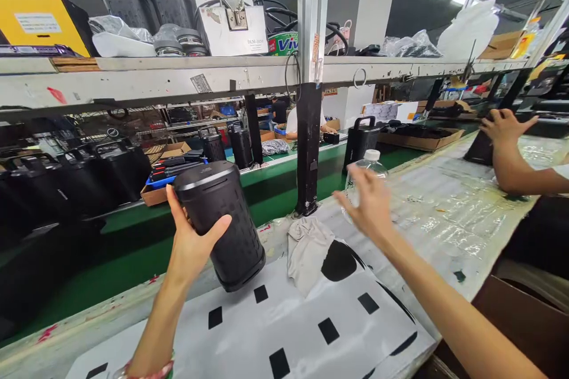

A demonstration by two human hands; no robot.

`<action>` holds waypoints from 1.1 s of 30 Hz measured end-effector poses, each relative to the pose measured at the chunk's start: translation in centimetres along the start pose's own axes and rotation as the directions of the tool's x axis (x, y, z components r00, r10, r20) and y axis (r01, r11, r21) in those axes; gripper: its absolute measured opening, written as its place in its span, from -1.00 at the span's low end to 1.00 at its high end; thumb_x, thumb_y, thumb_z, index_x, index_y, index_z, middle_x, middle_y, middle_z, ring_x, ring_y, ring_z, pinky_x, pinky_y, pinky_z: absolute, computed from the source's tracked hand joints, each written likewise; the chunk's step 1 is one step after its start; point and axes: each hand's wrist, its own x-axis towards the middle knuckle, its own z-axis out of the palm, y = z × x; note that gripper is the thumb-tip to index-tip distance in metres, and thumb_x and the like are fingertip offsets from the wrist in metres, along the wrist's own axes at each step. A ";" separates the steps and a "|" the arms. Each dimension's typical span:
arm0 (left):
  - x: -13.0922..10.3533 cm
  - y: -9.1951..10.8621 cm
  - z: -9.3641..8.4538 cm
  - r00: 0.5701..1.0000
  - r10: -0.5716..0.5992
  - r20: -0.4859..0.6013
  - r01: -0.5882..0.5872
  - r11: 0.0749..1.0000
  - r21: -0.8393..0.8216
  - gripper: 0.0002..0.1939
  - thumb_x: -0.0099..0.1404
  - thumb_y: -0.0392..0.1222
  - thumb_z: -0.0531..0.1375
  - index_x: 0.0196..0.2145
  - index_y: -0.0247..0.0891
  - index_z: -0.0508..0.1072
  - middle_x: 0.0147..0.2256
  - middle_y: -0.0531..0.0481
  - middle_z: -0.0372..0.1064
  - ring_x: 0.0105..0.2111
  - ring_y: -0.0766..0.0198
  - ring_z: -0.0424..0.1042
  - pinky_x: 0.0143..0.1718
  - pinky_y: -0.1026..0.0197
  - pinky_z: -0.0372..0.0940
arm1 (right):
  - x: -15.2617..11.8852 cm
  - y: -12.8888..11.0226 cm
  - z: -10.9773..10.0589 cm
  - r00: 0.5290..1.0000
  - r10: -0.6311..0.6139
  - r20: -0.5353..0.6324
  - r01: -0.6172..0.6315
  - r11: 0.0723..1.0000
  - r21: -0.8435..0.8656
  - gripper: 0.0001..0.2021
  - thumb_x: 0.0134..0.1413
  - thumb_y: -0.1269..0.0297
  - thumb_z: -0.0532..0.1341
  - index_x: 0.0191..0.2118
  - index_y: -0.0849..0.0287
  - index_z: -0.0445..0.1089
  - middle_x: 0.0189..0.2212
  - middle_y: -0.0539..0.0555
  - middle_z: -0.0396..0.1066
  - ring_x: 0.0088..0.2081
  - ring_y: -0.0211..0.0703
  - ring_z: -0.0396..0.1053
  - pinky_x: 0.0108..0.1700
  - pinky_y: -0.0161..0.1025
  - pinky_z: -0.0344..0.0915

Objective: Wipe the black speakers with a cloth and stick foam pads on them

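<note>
Black cylinder (220,225) tilted in left hand (191,246), right hand (371,207) open, fingers spread

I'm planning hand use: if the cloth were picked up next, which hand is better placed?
Right, probably: the right hand is open and looks empty, near the cloth, while the left hand holds the black canister.

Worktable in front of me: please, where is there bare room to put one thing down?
The white sheet has room between the forearms, nearer than the cloth. The table also has room between the bottle and the co-worker's forearm. Crowded: around the post's foot, and the upper shelf.
</note>
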 end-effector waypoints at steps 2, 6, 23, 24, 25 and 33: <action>0.0 -0.2 -0.2 0.999 0.027 0.017 -0.027 0.999 0.019 0.28 0.11 0.05 0.37 0.32 0.13 -0.62 0.29 -0.11 0.06 0.30 0.02 0.10 0.30 -0.19 -0.03 | -2.3 -2.2 1.8 0.926 -0.188 0.327 0.177 0.982 0.063 -0.39 0.18 0.01 0.17 0.27 0.15 0.16 0.18 0.33 0.17 0.09 0.12 0.32 0.03 -0.02 0.36; -0.1 -0.2 -0.3 1.000 0.024 0.014 -0.025 0.998 0.056 0.34 0.05 0.05 0.41 0.31 0.15 -0.64 0.34 -0.15 -0.05 0.32 -0.05 0.03 0.27 -0.28 0.01 | -3.4 -2.9 4.2 0.805 -0.288 0.519 0.267 0.957 0.116 -0.81 0.04 0.34 0.29 -0.17 0.11 0.50 -0.24 0.12 0.45 -0.26 -0.07 0.45 -0.23 -0.21 0.43; -0.5 0.6 -0.4 0.991 0.098 0.089 -0.099 0.995 0.001 0.35 -0.02 -0.08 0.46 0.30 0.25 -0.54 0.30 -0.15 0.02 0.23 -0.10 0.22 0.12 -0.28 0.26 | -5.3 -0.5 6.0 0.560 -0.667 0.491 0.406 0.738 0.539 -0.46 -0.42 0.76 -0.02 -0.25 0.14 0.32 -0.25 0.06 0.40 -0.18 -0.07 0.27 -0.13 -0.14 0.31; -0.5 0.5 -0.4 0.991 0.095 0.093 -0.095 0.995 0.004 0.35 -0.02 -0.07 0.46 0.30 0.26 -0.55 0.29 -0.15 0.02 0.22 -0.09 0.22 0.12 -0.29 0.27 | -5.1 -0.5 6.3 0.559 -0.673 0.484 0.402 0.731 0.551 -0.46 -0.45 0.75 -0.02 -0.27 0.14 0.31 -0.27 0.05 0.40 -0.20 -0.08 0.27 -0.15 -0.15 0.31; -0.5 0.5 -0.4 0.991 0.092 0.094 -0.093 0.996 0.007 0.35 -0.01 -0.07 0.45 0.30 0.27 -0.56 0.29 -0.15 0.02 0.22 -0.09 0.23 0.12 -0.29 0.27 | -4.9 -0.6 6.6 0.560 -0.677 0.477 0.398 0.725 0.562 -0.47 -0.48 0.75 -0.02 -0.29 0.13 0.30 -0.30 0.03 0.39 -0.22 -0.09 0.27 -0.17 -0.17 0.30; -0.7 0.6 -0.2 0.992 0.089 0.087 -0.088 0.996 -0.009 0.37 -0.01 -0.06 0.45 0.30 0.20 -0.61 0.28 -0.19 0.02 0.23 -0.05 0.21 0.16 -0.26 0.22 | -5.2 -0.1 7.2 0.624 -0.707 0.334 0.423 0.665 0.616 -0.48 -0.30 0.77 -0.05 -0.23 0.13 0.33 -0.30 0.08 0.40 -0.20 -0.07 0.25 -0.15 -0.15 0.29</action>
